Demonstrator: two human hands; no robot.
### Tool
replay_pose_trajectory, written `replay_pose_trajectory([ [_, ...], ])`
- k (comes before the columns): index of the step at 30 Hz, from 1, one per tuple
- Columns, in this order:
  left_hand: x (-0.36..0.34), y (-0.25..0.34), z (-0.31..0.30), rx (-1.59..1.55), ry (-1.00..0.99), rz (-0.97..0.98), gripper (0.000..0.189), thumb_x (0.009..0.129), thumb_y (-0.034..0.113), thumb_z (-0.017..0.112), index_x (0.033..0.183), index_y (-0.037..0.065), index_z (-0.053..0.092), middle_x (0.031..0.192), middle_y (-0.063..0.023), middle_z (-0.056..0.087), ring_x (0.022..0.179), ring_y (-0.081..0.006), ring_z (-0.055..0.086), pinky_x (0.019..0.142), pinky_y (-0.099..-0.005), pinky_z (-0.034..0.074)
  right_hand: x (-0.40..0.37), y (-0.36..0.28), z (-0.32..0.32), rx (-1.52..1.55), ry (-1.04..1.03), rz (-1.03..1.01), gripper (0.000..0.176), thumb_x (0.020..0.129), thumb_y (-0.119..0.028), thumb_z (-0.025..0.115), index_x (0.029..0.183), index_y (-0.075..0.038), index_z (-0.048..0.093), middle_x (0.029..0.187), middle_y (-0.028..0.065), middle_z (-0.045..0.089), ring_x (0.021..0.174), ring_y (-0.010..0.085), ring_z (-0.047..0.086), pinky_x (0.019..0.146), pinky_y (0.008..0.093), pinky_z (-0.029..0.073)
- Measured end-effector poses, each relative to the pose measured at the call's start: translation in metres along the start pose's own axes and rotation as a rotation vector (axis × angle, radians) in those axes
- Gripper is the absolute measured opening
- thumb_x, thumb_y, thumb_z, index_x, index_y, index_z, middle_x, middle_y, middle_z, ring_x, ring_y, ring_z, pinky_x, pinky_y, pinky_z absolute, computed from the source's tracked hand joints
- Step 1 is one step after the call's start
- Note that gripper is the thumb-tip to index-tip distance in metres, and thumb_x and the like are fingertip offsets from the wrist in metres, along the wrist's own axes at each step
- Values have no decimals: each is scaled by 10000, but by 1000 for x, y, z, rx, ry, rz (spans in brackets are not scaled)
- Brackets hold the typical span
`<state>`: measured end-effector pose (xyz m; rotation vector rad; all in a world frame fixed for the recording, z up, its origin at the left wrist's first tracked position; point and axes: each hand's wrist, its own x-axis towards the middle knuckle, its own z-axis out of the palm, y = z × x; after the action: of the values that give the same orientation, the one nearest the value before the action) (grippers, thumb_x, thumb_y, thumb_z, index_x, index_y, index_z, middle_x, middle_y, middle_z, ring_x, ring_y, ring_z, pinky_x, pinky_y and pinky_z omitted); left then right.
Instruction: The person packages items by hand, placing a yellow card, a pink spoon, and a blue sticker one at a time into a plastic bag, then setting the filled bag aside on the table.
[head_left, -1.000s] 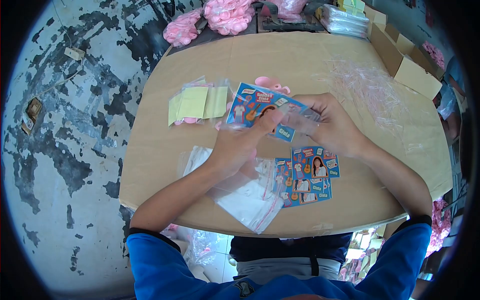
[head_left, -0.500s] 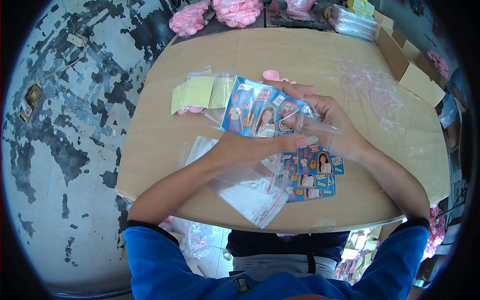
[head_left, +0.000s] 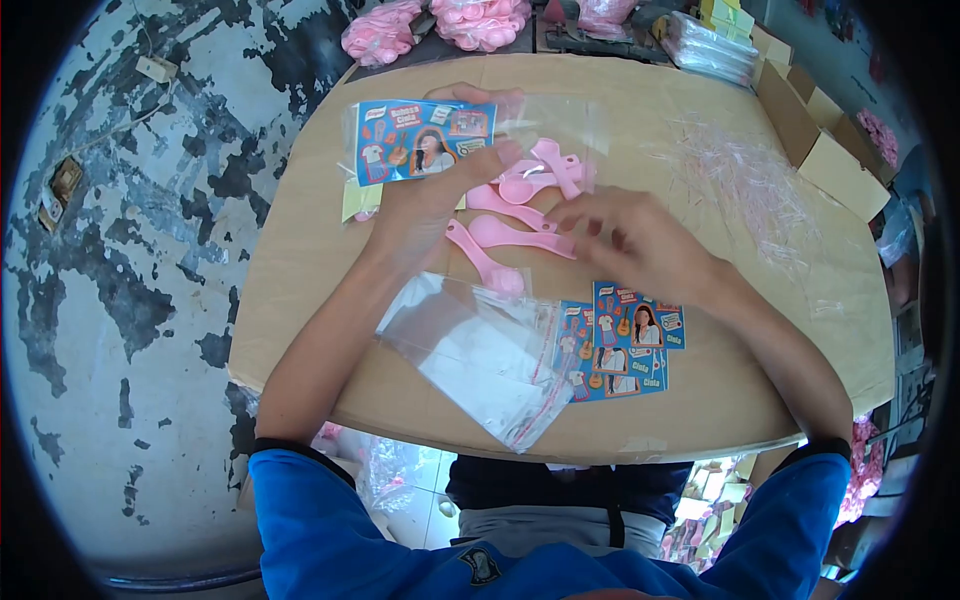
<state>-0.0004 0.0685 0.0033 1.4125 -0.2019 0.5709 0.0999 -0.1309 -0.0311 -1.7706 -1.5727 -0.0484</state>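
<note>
My left hand (head_left: 432,195) is closed on a clear plastic bag (head_left: 565,112) with a blue printed card (head_left: 385,135) inside its left part. The bag's transparent end extends right, over some of the pink spoons (head_left: 500,232). These spoons lie in a loose group on the brown-covered table. My right hand (head_left: 640,245) hovers at their handle ends with fingers apart and bent; no spoon is plainly held. Below it are several more blue cards (head_left: 640,320), overlapping. A stack of clear bags (head_left: 480,365) lies to their left.
Behind my left hand, a pale yellow card (head_left: 350,203) partly shows. Thin clear plastic strips (head_left: 750,190) are scattered on the right. An open cardboard box (head_left: 835,150) stands at the right edge. Pink bundles (head_left: 480,25) and stacked plastic packs (head_left: 705,50) sit beyond the table.
My left hand has carried the bag with the card left and away from me. My right hand has let go of it and moved to the spoons, which are now uncovered.
</note>
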Motion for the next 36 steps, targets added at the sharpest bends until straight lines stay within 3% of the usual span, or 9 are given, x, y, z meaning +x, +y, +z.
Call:
replay_pose_trajectory([
  [1,0,-3,-4,70,-35,-5,464,793,29,716,1199,70,495,1281,-132,552,1169,-203,529,972,-341,450,-1,3,2,-176,-26,-155,243,897,-211,587,992,4,649,878,128,656,798,281,646,763,385,515],
  [2,1,-6,-6,142,-74,-12,483,796,31,707,1220,80,479,1316,-146,530,1245,-238,496,1032,-373,413,-2,5,1,-211,-73,-128,233,889,-191,583,1005,1,648,892,147,653,812,307,640,773,399,511],
  [7,-1,-4,-2,134,-120,-10,513,770,5,724,1217,73,482,1305,-150,534,1185,-205,529,1002,-368,444,-2,-6,-17,-328,-242,196,204,890,-104,536,1039,0,628,917,189,645,847,365,626,777,423,503],
  [10,4,-2,-7,119,-59,48,475,771,3,731,1187,50,506,1234,-125,575,1100,-168,567,926,-323,486,-6,12,-21,-120,0,153,189,910,-90,508,1036,10,606,856,195,629,760,336,633,706,402,510],
  [16,10,0,-16,85,104,88,482,764,15,749,1185,48,515,1104,-61,600,993,-122,585,857,-280,498,3,36,-52,191,279,481,207,981,-117,454,1034,20,600,773,78,610,579,125,550,557,286,473],
  [25,1,-3,-1,41,37,21,524,778,19,746,1224,47,472,1163,-90,594,1022,-134,594,878,-297,510,5,8,-52,31,285,321,229,987,-142,468,1011,30,618,723,74,620,560,125,559,547,284,471],
  [31,-8,-13,11,-40,-36,-52,549,793,67,760,1239,43,440,1185,-128,590,1068,-168,592,914,-319,509,4,-14,-44,171,227,377,235,986,-159,483,1040,23,622,713,98,627,557,130,573,556,298,476],
  [34,-12,-16,19,-147,27,-135,577,805,129,766,1263,52,423,1188,-128,588,1091,-181,583,917,-316,503,0,-29,-40,545,142,397,251,992,-202,490,1027,14,613,708,114,625,583,108,575,539,284,449],
  [36,-18,-18,24,-177,33,-159,595,819,183,758,1284,60,408,1190,-124,590,1106,-186,574,920,-314,497,0,-42,-36,429,93,236,240,990,-212,504,1009,5,605,709,105,625,599,93,566,532,264,422],
])
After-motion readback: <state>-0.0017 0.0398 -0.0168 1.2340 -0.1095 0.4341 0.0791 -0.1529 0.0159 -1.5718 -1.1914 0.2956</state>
